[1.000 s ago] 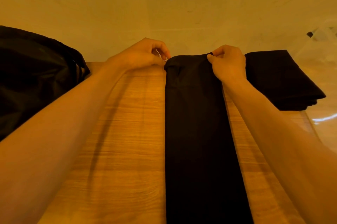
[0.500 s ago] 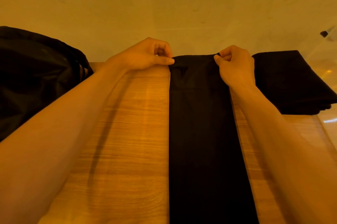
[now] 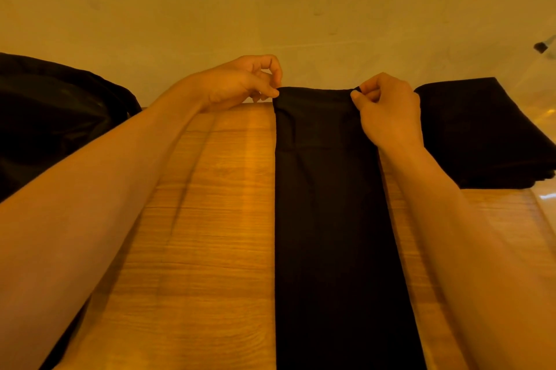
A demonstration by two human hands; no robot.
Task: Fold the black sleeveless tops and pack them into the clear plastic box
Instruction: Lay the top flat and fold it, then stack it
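A black sleeveless top (image 3: 331,219), folded into a long narrow strip, lies down the middle of the wooden table (image 3: 210,219), running from the far edge toward me. My left hand (image 3: 240,84) pinches its far left corner between thumb and fingers. My right hand (image 3: 388,108) pinches the far right corner. A stack of folded black tops (image 3: 481,135) sits at the right, inside the clear plastic box, whose wall (image 3: 546,117) shows faintly at the right edge.
A loose heap of black tops (image 3: 54,117) lies on the left end of the table. A plain wall (image 3: 270,8) stands right behind the table's far edge. Bare wood shows on both sides of the strip.
Both hands keep their pinch on the far corners. The far edge of the strip has been lifted slightly off the table.
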